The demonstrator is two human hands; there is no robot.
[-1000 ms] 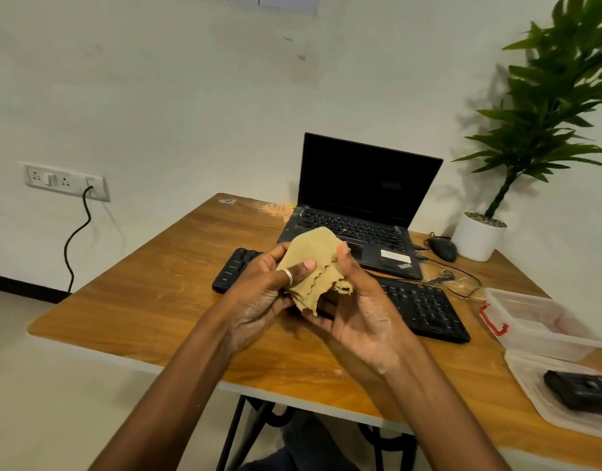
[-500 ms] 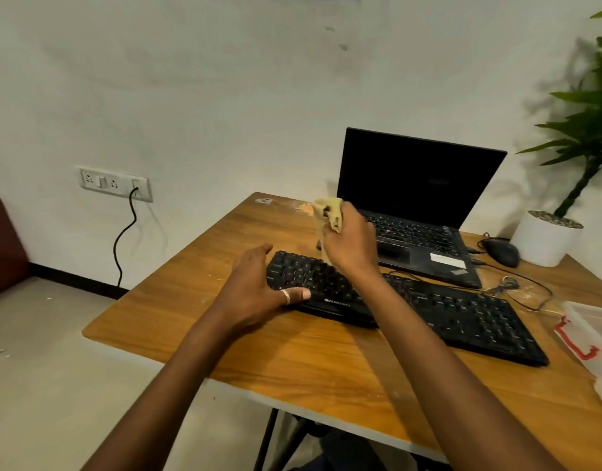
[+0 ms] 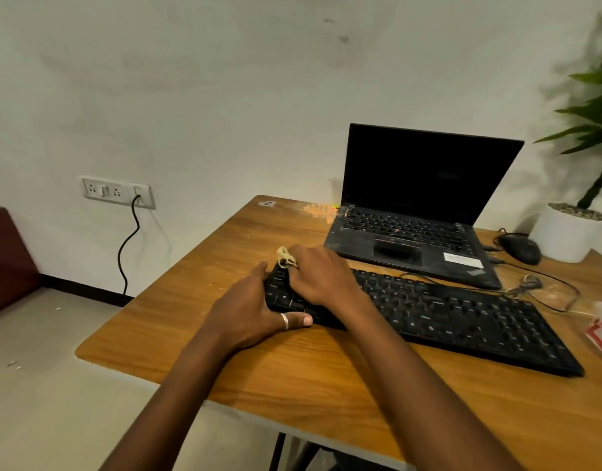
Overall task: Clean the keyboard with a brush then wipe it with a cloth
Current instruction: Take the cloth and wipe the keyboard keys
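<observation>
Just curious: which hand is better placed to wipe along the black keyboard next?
The right hand: it holds the crumpled tan cloth against the black keyboard at its left end, while the left hand steadies that end.

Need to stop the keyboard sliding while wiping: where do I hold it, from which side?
Its left end, from the left: the keyboard lies flat and long, so bracing that short edge, where the left hand rests, leaves the keys free for the cloth in the right hand.

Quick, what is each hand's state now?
Left hand: open, bracing the keyboard at its left end.
Right hand: closed on the cloth, pressed onto the keyboard.
</observation>
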